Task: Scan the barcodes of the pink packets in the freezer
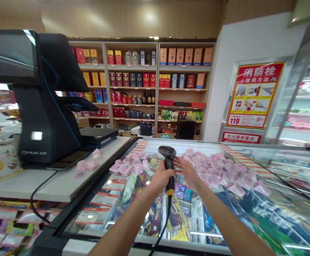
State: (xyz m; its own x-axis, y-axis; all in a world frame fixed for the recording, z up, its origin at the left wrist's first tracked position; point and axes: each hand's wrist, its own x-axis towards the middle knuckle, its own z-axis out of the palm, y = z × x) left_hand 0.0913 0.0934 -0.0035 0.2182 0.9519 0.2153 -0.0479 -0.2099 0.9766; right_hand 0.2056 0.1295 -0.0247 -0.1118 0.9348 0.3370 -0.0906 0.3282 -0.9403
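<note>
My left hand (158, 179) is wrapped round the handle of a black barcode scanner (167, 152), held upright above the glass lid of a freezer chest. From the handle's yellow base a black cable runs down toward me. Just right of the scanner is my right hand (188, 171), its fingers stretched toward the handle; I cannot tell whether they touch it. Beyond and right of that hand, a loose heap of small pink translucent cups (218, 167) lies on the glass. A smaller group of pink cups (135, 164), some with white labels, lies left of the scanner.
Colourful ice-cream packets (176, 217) show through the glass lid. A black cash-register terminal (50, 106) stands on the white counter (64, 186) at left, with a few pink cups beside it. Shelves of boxes and bottles (133, 80) line the back wall.
</note>
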